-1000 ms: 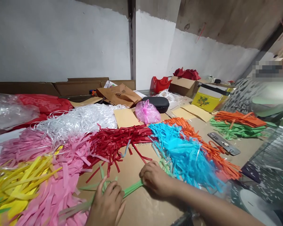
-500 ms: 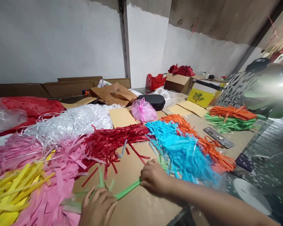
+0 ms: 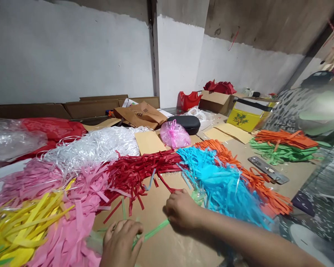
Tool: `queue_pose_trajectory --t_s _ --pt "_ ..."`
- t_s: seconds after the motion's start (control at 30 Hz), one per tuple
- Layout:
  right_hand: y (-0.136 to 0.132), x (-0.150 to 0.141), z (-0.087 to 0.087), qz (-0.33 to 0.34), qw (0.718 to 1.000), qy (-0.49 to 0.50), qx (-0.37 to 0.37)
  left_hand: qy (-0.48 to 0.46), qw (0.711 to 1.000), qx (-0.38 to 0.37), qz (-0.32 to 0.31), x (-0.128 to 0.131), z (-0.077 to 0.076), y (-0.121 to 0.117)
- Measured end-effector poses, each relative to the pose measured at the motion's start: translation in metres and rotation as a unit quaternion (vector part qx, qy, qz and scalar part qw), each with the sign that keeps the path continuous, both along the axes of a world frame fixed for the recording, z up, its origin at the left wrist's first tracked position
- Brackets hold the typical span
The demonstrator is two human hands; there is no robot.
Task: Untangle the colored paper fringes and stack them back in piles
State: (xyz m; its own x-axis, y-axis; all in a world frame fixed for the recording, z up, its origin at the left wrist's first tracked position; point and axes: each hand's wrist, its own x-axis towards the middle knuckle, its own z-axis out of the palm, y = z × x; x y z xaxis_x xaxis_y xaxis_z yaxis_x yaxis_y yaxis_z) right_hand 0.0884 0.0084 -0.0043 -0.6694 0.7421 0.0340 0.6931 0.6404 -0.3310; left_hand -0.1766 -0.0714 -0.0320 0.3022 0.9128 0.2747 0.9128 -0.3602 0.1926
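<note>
- Strips of cut paper lie in heaps across the cardboard table; at far left the yellow strips overlap the pink strips, and we should keep both heaps out from under our forearm so they don't mix into the work.
- Our left hand is curled, fingertips closed on the near end of the green strip bundle, with loose pale green pieces just beside it; we judge a firm but light pinch is best, since thin paper creases easily.
- The green strip bundle runs in a taut line between the two hands, low over the bare cardboard, in front of the red strips. Keeping it straight and level should let the strips lie flush.
- Our right hand is closed over the far end of the bundle, knuckles up; the fingertips are hidden, so we cannot tell exactly how they grip. An even pull from both ends, no twist, seems right.
- Just beside that hand lie the blue strips, with orange strips beyond; we should watch the wrist so it does not drag blue pieces along.
- At far right a person in a patterned sleeve sits near orange and green stacks, well apart from us.
</note>
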Motion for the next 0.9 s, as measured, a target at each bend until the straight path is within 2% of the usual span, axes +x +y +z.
queue_pose_trajectory --t_s 0.07,0.13,0.2,0.27,0.37,0.47,0.53,0.7,0.83,0.9 --pt "-0.004 0.002 0.001 0.076 0.994 0.017 0.073 0.011 0.995 0.081 -0.053 0.004 -0.005 -0.001" --pt "-0.008 0.004 -0.001 0.16 0.973 0.023 0.164 0.026 0.985 0.145 -0.09 0.01 -0.011 -0.002" --pt "-0.01 0.004 -0.007 0.203 0.95 0.014 0.236 0.036 0.98 0.165 -0.101 0.016 -0.013 -0.004" --pt "-0.01 0.0 -0.013 0.217 0.937 -0.002 0.274 0.037 0.982 0.154 -0.106 0.022 -0.011 -0.005" --pt "-0.005 -0.007 -0.018 0.181 0.948 -0.018 0.259 0.021 0.984 0.15 -0.096 0.028 -0.003 -0.004" --pt "-0.001 -0.011 -0.015 0.138 0.975 -0.034 0.174 0.012 0.984 0.15 -0.093 0.03 0.001 -0.001" --pt "-0.003 -0.012 -0.009 0.133 0.98 -0.045 0.139 0.021 0.983 0.154 -0.092 0.031 0.0 0.0" --pt "-0.02 -0.021 0.0 0.101 0.977 -0.023 0.184 0.085 0.978 0.177 -0.066 0.029 -0.008 0.003" --pt "-0.028 -0.024 -0.013 0.175 0.951 -0.028 0.255 0.135 0.97 0.172 -0.108 0.024 -0.012 0.0" --pt "-0.029 -0.017 -0.021 0.177 0.949 -0.019 0.26 0.121 0.971 0.167 -0.12 0.019 -0.015 -0.005"
